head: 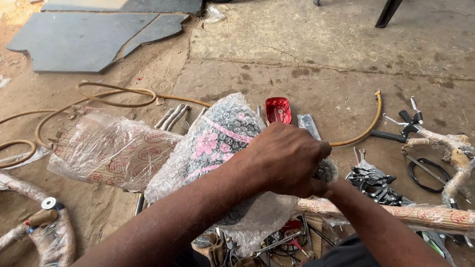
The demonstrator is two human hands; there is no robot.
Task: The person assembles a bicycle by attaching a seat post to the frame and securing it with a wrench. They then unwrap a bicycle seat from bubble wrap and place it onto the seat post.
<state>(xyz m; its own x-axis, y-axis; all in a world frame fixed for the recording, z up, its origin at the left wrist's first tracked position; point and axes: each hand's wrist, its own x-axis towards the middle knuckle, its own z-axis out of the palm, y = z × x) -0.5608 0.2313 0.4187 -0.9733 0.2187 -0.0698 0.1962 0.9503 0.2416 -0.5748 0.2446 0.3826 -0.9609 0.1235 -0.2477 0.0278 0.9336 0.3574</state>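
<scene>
The left hand (286,159) lay on a bubble-wrapped saddle (220,143), fingers clamped over its far edge. The right hand was hidden beneath it, its grip impossible to tell. A red reflector (277,109) lay just beyond on the floor (321,44).

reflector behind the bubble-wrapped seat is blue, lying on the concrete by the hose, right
Not quite: the head view shows the reflector is red, not blue. It does lie on the concrete behind the bubble-wrapped seat, by the hose.
</scene>
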